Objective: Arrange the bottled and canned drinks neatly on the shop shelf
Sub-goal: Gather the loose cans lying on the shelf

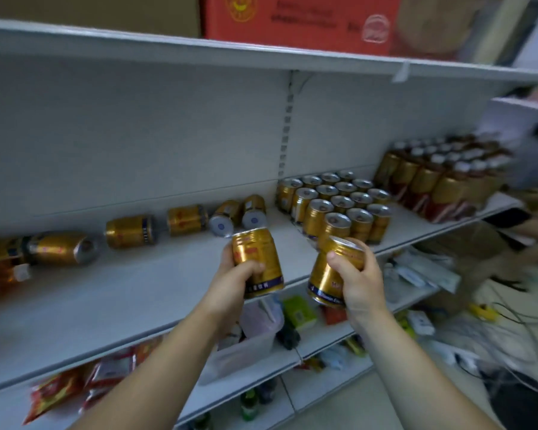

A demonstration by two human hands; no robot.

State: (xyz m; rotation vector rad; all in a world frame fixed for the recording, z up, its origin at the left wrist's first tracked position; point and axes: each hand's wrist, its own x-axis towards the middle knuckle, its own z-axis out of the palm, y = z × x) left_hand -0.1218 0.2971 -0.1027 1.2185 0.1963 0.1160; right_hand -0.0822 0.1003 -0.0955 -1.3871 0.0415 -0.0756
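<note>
My left hand [235, 282] grips a gold can [257, 259] over the front edge of the white shelf [143, 293]. My right hand [356, 282] grips a second gold can [330, 274], tilted, just in front of a neat block of upright gold cans [334, 204]. Several gold cans lie on their sides along the back of the shelf to the left: one [129, 231], another [187, 219], a pair [238, 215] showing their bases, and a longer one [62, 248]. Rows of gold-labelled bottles [441, 178] stand at the right.
A red carton [298, 23] sits on the upper shelf. Below are snack packets [84, 386], a clear plastic tub [249, 339] and small bottles [252, 401]. Cables and packages clutter the right side [466, 305]. A bare stretch of shelf lies in front of the fallen cans.
</note>
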